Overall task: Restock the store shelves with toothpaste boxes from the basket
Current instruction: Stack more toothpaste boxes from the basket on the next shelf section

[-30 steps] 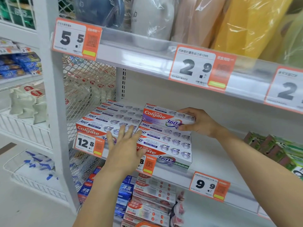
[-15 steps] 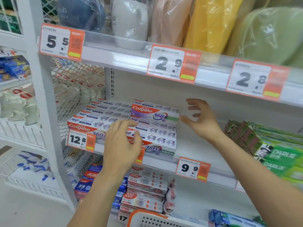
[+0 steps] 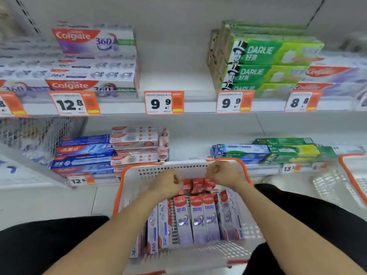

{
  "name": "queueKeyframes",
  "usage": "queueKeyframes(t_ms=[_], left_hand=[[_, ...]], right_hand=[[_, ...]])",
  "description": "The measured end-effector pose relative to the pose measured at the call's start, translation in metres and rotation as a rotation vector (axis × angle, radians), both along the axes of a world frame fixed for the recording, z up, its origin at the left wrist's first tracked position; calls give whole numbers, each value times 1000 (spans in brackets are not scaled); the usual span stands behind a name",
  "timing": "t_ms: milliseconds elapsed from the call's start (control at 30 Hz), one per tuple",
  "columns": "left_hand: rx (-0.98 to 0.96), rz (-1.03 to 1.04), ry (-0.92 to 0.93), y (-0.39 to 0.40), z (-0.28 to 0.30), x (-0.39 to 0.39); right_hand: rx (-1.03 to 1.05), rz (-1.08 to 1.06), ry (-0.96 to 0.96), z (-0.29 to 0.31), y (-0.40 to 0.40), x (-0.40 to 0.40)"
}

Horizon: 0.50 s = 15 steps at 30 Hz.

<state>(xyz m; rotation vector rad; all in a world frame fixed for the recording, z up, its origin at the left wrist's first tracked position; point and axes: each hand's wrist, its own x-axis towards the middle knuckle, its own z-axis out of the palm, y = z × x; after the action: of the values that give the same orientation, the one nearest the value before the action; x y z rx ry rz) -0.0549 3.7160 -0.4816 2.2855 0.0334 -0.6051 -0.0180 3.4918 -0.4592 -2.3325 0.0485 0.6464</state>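
Observation:
A white basket with an orange rim [image 3: 127,175] sits on the floor between my knees, filled with several purple-and-red Colgate 360 toothpaste boxes [image 3: 197,221] lying lengthwise. My left hand [image 3: 166,182] and my right hand [image 3: 224,173] are down at the far end of the basket, fingers curled, one on each side of a small group of boxes whose red ends [image 3: 198,184] show between them. Above, the upper shelf [image 3: 123,107] carries stacked Colgate 360 boxes [image 3: 93,62] over the 12.8 tag, with a bare gap over the 9.9 tag [image 3: 163,102].
Green Darlie boxes [image 3: 264,62] stand right of the gap, more Colgate boxes [image 3: 329,74] beyond them. The lower shelf holds blue boxes [image 3: 85,153], pink-white boxes [image 3: 135,143] and green-blue boxes [image 3: 278,151]. A second orange-rimmed basket [image 3: 346,173] lies at the right.
Both hands have left the Colgate stack on the upper shelf and dropped into the basket. My view has tilted down from the shelf to the basket and floor.

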Motion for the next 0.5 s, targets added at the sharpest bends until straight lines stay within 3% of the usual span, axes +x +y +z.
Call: queueKeyframes(t_ms=[100, 200, 333, 500], left_hand=[[63, 85, 97, -10, -48, -31], [152, 203, 87, -2, -82, -43], [346, 228, 165, 12, -118, -57], [329, 159, 341, 32, -157, -84]], right_hand=[[-93, -2, 73, -53, -11, -24], [-82, -136, 93, -98, -13, -36], [-261, -74, 263, -142, 0, -53], [-12, -21, 473, -172, 47, -75]])
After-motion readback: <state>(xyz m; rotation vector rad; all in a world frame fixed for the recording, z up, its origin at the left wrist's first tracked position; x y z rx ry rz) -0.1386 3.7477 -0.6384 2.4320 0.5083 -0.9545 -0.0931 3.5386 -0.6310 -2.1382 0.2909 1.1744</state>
